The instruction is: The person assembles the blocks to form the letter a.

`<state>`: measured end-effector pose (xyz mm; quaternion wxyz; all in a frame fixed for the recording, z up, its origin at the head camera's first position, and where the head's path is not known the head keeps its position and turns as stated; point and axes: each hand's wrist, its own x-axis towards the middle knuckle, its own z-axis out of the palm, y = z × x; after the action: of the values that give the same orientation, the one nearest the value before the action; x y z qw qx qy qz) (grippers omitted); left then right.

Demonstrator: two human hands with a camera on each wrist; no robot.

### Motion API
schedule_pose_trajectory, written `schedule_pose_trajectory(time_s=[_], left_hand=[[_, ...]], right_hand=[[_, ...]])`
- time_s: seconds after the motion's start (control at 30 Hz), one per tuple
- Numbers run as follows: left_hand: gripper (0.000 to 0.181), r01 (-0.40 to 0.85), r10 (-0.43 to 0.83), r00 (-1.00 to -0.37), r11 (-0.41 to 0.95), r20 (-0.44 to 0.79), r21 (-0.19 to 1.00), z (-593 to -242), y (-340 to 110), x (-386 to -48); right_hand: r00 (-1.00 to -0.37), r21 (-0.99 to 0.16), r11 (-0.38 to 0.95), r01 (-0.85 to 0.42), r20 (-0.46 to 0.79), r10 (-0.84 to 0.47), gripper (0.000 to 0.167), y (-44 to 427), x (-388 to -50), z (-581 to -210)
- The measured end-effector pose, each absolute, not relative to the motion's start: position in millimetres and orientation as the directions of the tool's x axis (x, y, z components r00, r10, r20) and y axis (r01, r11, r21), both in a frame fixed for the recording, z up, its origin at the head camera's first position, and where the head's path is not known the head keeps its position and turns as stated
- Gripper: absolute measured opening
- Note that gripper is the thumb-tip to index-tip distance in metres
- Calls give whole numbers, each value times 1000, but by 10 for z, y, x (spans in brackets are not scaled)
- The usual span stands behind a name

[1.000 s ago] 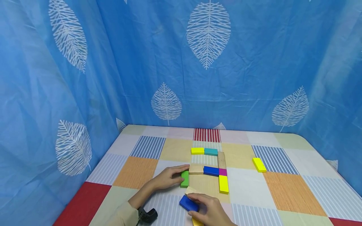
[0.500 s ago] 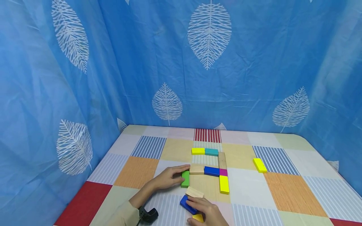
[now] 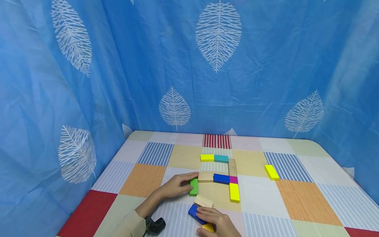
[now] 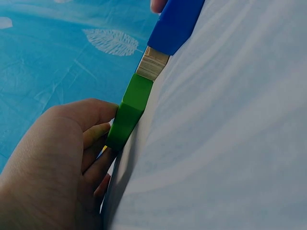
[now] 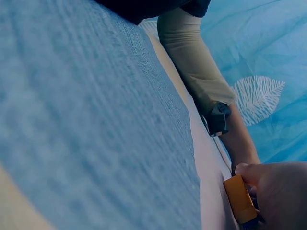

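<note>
My left hand (image 3: pixel 174 187) (image 4: pixel 55 148) lies beside the green block (image 3: pixel 193 187) (image 4: pixel 130 106), thumb touching it, index finger reaching a wooden block (image 3: pixel 206 178). Closer in, my right hand (image 3: pixel 221 224) (image 5: pixel 283 196) curls over the yellow block (image 3: pixel 208 227) (image 5: pixel 239 197), thumb against it, other fingertips on a blue block (image 3: pixel 195 214) (image 4: pixel 175 28). That blue block slants, its lower end by the yellow one. Above it rests a tilted pale wooden block (image 3: pixel 203 201) (image 4: pixel 152 64). My right palm hides part of the yellow block.
Farther back, yellow (image 3: pixel 207 158), teal (image 3: pixel 221 159), wooden (image 3: pixel 232 167), blue (image 3: pixel 221 178), magenta (image 3: pixel 233 179) and yellow (image 3: pixel 234 193) blocks lie joined on the patchwork cloth. A separate yellow block (image 3: pixel 271 172) is at the right. Blue curtains (image 3: pixel 237 108) surround the table.
My right thumb has moved off the blue block to the yellow one, and the blue block has turned slightly. More of the pale wooden block shows. My left hand has stayed put.
</note>
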<state>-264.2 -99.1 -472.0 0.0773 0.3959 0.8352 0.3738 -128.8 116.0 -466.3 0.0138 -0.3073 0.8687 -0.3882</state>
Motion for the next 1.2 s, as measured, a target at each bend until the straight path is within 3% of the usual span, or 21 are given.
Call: schedule_pose_trajectory(time_s=[0.23,0.63,0.9,1.2], left_hand=[[50,599,720,-675,405,162,691,-4720,-979,-2629],[50,589,706,-691,426,155,686,-4748,-979,-2639],[51,586,705,-692,421,157,692,-4730,-991,-2645],[51,593,709,-687,422,157,685,-4740,-977,-2645]], right_hand=[[-747,-637,471,-611,265,-610,44,1272,-1255,-4696],[-583,-683,216,-697,366,-725,37,1935,-1312,-4829],[-690,-690,334,-642,329,-645,40,2248,-1390,-4825],[-703,-702,347,-622,305,-642,38,2304,-1423,-4816]])
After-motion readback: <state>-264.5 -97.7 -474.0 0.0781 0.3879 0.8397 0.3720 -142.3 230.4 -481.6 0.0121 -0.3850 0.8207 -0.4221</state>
